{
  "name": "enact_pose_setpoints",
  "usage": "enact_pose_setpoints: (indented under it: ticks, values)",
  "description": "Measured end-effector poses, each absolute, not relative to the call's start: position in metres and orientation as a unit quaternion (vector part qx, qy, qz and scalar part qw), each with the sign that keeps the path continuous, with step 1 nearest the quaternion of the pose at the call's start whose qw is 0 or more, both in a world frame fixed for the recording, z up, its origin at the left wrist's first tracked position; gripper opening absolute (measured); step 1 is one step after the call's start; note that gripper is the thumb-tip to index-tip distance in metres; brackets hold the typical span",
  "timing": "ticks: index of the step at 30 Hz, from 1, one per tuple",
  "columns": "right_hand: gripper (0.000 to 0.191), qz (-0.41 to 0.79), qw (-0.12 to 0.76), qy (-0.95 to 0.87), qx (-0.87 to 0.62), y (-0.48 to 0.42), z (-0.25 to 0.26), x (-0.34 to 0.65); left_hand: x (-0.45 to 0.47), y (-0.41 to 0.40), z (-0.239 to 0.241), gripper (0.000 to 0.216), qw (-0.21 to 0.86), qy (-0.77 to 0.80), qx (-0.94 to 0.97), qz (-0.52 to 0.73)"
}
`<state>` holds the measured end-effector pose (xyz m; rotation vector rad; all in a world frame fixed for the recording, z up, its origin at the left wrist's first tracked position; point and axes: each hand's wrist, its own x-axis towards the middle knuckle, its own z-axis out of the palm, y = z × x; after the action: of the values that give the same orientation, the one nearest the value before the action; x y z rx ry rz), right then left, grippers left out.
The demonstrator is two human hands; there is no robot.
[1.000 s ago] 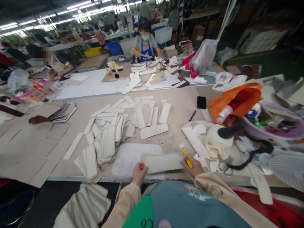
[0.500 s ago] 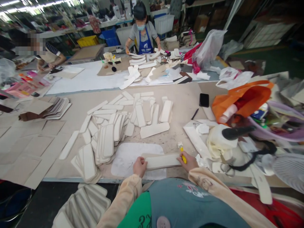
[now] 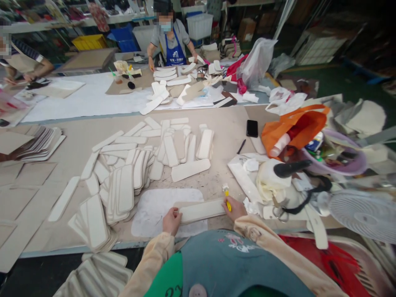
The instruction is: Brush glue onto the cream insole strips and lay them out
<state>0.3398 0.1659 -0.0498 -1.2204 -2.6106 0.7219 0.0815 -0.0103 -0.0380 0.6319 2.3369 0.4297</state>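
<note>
A long off-white strip (image 3: 202, 209) with rounded ends lies in front of me, over a beige piece and a white sheet (image 3: 148, 212). My left hand (image 3: 172, 221) pinches the strip's left end between thumb and fingers. At its right end, my right hand (image 3: 235, 209) is closed round a small yellow-handled tool (image 3: 228, 200), its fingers also touching the strip. The tool points up and away, with a white, clumpy tip; its exact kind is unclear. Left of the sheet, similar strips stand in a leaning stack (image 3: 121, 194), and more lie loosely beyond.
On the right are a black phone (image 3: 252, 128), a pen (image 3: 241, 146), an orange bag (image 3: 293, 128), a purple basin (image 3: 337, 165) and a fan (image 3: 365, 214). Beige sheets (image 3: 29, 144) are piled at left. A masked co-worker (image 3: 175, 41) handles pieces at the table opposite.
My view has turned a little to the right, so the whole scene sits further left. Both hands stay at the strip's ends, the yellow tool still in my right hand.
</note>
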Motion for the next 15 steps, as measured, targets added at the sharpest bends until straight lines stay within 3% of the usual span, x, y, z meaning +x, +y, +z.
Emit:
enact_pose_setpoints:
  ticks: [15]
  values:
    - [0.008,0.186,0.075,-0.891,-0.407,0.1669,-0.0535,0.3376,0.0786,-0.0083,-0.0401,0.017,0.319,0.901,0.251,0.152]
